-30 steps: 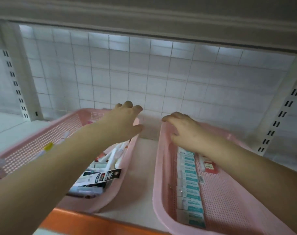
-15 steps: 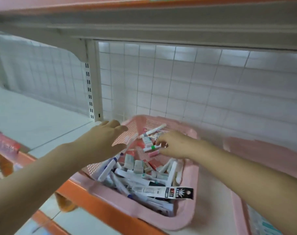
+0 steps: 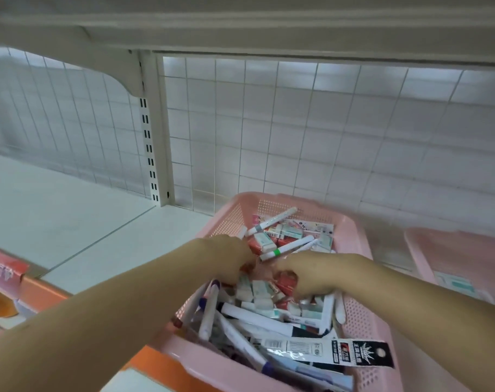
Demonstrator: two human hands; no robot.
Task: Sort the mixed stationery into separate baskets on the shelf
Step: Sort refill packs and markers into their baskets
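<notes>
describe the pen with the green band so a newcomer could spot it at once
Find the full pink basket on the white shelf. Just beyond the right hand, a white pen lies slantwise on top of the pile. It alone has a bright green band; the pen behind it has a grey one.

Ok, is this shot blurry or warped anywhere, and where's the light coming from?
Head view: motion blur smears the second basket and softens the left hand and right hand; the wide lens bends the lines of the grid panel; the light is brightest along its top, under the upper shelf.
</notes>
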